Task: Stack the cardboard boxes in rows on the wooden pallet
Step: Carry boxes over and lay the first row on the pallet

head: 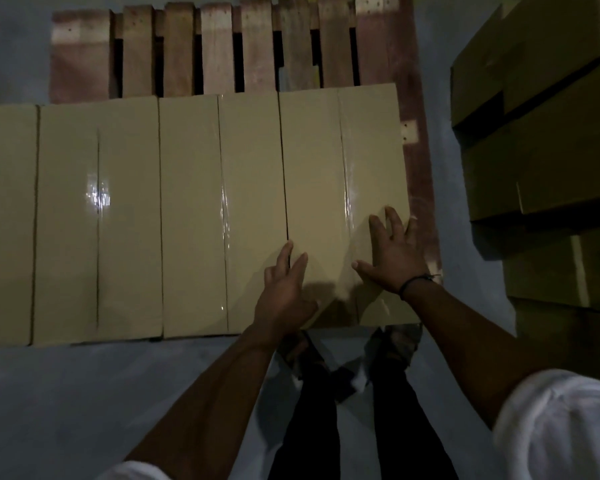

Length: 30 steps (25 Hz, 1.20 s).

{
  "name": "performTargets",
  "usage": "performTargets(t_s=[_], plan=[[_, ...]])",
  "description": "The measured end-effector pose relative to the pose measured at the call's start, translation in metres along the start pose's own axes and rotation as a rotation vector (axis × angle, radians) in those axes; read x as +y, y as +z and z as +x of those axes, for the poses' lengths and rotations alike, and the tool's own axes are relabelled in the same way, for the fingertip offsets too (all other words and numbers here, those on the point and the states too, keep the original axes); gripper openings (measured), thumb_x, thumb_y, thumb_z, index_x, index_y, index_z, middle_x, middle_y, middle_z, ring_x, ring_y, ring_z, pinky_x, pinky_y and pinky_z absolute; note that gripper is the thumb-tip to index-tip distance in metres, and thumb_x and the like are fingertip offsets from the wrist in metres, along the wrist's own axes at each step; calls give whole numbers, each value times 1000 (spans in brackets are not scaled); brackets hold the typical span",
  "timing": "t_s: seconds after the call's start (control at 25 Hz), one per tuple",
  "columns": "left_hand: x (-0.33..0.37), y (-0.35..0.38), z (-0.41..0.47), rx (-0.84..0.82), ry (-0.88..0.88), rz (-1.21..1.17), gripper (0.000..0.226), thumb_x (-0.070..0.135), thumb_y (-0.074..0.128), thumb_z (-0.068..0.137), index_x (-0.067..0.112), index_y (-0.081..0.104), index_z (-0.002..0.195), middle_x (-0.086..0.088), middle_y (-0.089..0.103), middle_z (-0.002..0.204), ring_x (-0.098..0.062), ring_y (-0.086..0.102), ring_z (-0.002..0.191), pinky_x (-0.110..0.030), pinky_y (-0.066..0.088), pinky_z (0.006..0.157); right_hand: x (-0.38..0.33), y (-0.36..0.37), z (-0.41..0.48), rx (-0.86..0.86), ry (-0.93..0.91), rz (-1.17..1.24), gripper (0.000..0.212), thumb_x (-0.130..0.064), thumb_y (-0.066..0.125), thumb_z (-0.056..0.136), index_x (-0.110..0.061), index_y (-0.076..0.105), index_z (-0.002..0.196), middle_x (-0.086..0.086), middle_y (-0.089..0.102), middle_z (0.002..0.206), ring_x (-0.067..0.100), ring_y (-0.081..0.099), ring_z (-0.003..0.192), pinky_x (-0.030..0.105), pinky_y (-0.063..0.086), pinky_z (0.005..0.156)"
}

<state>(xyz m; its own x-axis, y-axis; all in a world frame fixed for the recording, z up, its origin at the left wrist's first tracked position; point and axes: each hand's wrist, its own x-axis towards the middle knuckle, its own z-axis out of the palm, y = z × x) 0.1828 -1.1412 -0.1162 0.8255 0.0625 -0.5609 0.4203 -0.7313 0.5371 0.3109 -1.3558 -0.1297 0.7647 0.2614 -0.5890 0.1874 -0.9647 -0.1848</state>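
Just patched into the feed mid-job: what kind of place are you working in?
Probably a warehouse or stockroom: a wooden pallet on bare concrete floor, a row of taped cardboard boxes on it, more cartons stacked on the right.

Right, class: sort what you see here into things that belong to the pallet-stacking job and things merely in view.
Part of the job:
wooden pallet
row of boxes
rightmost box
left hand
right hand
waiting box pile

Merely in view:
wristband
grey floor

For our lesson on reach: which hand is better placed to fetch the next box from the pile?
Probably the right hand: it rests on the rightmost box, nearest the pile of boxes at the right. The left hand lies farther away.
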Motion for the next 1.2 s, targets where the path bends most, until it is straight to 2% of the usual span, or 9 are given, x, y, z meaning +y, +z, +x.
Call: performTargets(t_s=[0.08,0.2,0.28,0.36,0.6,0.72,0.84,1.04,1.2], plan=[[-6,10,-17,10,-6,-51,95,26,81,77,22,30,157,9,2,165,-29,21,142,-37,36,108,2,11,-16,17,12,2,103,-65,66,80,-33,5,156,-1,-11,167,46,-10,149,63,30,112],[-12,26,-37,110,-59,-197,88,15,79,76,19,38,153,-6,32,151,-28,35,133,-26,31,103,10,26,-38,27,32,39,103,-63,70,80,-33,8,157,1,-11,166,45,-3,150,63,40,106],[-17,38,-44,178,-70,-290,79,8,76,75,15,46,148,-9,51,136,-28,44,127,-30,36,107,15,35,-51,31,50,94,104,-62,70,80,-33,8,158,1,-13,166,44,5,149,62,42,105],[-23,49,-47,231,-134,-365,70,5,74,75,16,54,141,-5,59,125,-25,51,121,-39,45,105,18,45,-61,71,75,162,104,-62,71,80,-32,10,158,3,-13,166,43,12,148,59,40,109],[-6,49,-52,324,-382,-632,45,-1,77,75,11,68,117,-3,66,103,-10,58,86,-23,51,84,34,69,-81,104,141,454,117,-60,78,75,-33,2,159,10,4,165,40,27,144,46,34,114],[-7,41,-42,273,-528,-779,42,3,76,67,13,72,108,-4,68,91,-19,64,80,-30,56,81,44,80,-92,99,162,581,123,-55,80,76,-28,-8,159,11,10,164,33,27,145,34,28,113],[-8,39,-41,253,-557,-792,47,-3,66,65,9,74,110,-6,69,85,-21,64,71,-31,55,71,47,82,-93,110,140,567,125,-54,81,76,-25,-7,160,14,12,164,33,29,144,32,29,112],[-8,32,-45,209,-536,-797,47,-13,54,79,9,72,116,-6,65,77,-25,65,75,-41,58,84,52,81,-92,107,121,543,125,-53,82,75,-23,-4,160,11,13,165,31,27,146,35,29,114],[-4,30,-52,185,-507,-814,47,-15,50,85,9,68,120,-2,58,81,-21,62,76,-38,56,86,53,81,-90,110,121,519,125,-54,82,74,-25,-2,160,11,16,165,32,30,144,38,32,113]])
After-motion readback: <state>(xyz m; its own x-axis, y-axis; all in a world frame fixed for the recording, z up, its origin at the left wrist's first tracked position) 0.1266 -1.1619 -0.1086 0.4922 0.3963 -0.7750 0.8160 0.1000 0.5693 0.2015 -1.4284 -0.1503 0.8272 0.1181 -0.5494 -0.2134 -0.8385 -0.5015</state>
